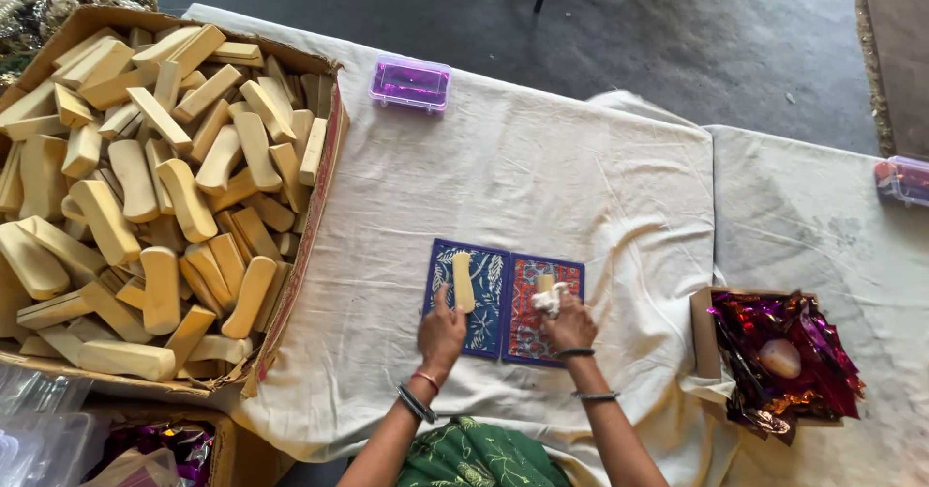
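Left hand: the left hand [440, 332] lay at about 6 o'clock in the view, fingers loosely spread, holding nothing, its fingertips pressed on the lower edge of the blue patterned mat [465, 297].
Right hand: the right hand [569, 329] sat just to the 3 o'clock side of the left, fingers curled tight around a wad of white cloth [549, 300] and pressing it down on a pale block.
Mats: the blue patterned mat and the red patterned mat [542, 310] lay side by side, edges touching, on the cream table cover [542, 177].
Wooden piece: a pale wooden piece [464, 282] lay lengthwise on the blue mat, just above the left fingertips.
Small box: at 3 o'clock, an open cardboard box [704, 332] held crumpled purple foil [789, 361] and a pale oval lump.
Big carton: at 9 to 10 o'clock, a large cardboard carton [310, 216] was heaped with many similar wooden pieces.
Far edge: at 12 o'clock, a clear purple-tinted plastic case [410, 83] sat near the cover's far edge; another like it [905, 179] was at 2 o'clock.
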